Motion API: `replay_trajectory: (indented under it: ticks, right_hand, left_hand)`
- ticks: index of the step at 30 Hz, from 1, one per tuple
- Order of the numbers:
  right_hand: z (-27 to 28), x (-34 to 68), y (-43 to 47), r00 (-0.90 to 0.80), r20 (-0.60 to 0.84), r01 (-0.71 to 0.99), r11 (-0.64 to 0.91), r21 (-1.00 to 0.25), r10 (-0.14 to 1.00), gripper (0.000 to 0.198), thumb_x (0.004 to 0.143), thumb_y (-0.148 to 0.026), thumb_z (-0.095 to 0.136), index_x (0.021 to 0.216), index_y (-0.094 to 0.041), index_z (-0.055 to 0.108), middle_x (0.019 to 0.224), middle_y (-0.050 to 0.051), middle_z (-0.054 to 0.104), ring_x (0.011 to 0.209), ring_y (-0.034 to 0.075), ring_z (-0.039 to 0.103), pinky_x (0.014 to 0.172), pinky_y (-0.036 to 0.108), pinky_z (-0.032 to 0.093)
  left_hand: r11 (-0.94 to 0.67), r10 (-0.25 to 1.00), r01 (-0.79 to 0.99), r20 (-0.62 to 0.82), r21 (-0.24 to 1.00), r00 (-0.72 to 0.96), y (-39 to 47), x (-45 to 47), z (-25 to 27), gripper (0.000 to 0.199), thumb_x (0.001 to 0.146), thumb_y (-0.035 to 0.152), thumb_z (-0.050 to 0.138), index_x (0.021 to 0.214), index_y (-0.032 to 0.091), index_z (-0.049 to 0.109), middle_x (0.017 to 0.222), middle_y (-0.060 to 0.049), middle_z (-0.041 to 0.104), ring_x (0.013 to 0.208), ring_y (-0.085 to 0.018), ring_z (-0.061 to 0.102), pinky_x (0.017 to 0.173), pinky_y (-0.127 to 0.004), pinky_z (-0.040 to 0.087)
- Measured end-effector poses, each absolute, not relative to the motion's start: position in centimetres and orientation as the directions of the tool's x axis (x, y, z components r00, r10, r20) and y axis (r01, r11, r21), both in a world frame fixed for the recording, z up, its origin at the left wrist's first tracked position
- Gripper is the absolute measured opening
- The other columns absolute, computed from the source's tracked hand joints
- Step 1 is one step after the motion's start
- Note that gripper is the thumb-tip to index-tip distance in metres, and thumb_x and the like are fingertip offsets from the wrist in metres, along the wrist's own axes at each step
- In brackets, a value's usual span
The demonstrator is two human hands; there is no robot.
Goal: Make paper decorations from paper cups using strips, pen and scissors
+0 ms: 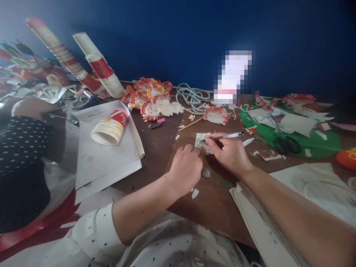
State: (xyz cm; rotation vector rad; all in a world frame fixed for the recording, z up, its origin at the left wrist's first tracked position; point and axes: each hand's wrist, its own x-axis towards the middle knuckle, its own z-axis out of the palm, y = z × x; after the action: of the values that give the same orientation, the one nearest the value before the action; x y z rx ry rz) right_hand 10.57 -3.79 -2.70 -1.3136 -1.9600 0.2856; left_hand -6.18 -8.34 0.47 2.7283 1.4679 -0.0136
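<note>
On the brown table in front of me lies a small piece of white paper (pixel 200 138) with dark lines drawn on it. My right hand (pixel 232 152) is closed around a pen (pixel 231 135), its tip end down at the paper. With its fingers curled, my left hand (pixel 187 167) holds the paper's near left edge. Part of the paper is hidden behind both hands. Small white scraps (pixel 195 193) lie near my left wrist.
Paper cups (pixel 109 129) rest on a white box lid (pixel 111 163) at left. Red-and-white cutouts (pixel 151 100) and coiled pale cord (pixel 191 97) lie at the back. Black-handled scissors (pixel 286 144) sit on a green sheet (pixel 319 144). A person's dotted sleeve (pixel 25 144) shows at left.
</note>
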Motion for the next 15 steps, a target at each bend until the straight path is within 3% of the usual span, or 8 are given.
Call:
replay_trajectory:
  ticks: [15]
  right_hand:
    - [-2.74, 10.51, -3.84, -0.226, 0.473, 0.716, 0.474, -0.512, 0.852, 0.024, 0.093, -0.031, 0.054, 0.096, -0.018, 0.075, 0.099, 0.009, 0.078, 0.092, 0.025, 0.073, 0.086, 0.037, 0.056]
  left_hand:
    - [-0.549, 0.834, 0.834, -0.028, 0.056, 0.551, -8.37, -6.18, 0.49, 0.027, 0.093, 0.012, 0.045, 0.106, 0.011, 0.068, 0.1, -0.013, 0.067, 0.102, -0.026, 0.056, 0.084, -0.038, 0.045]
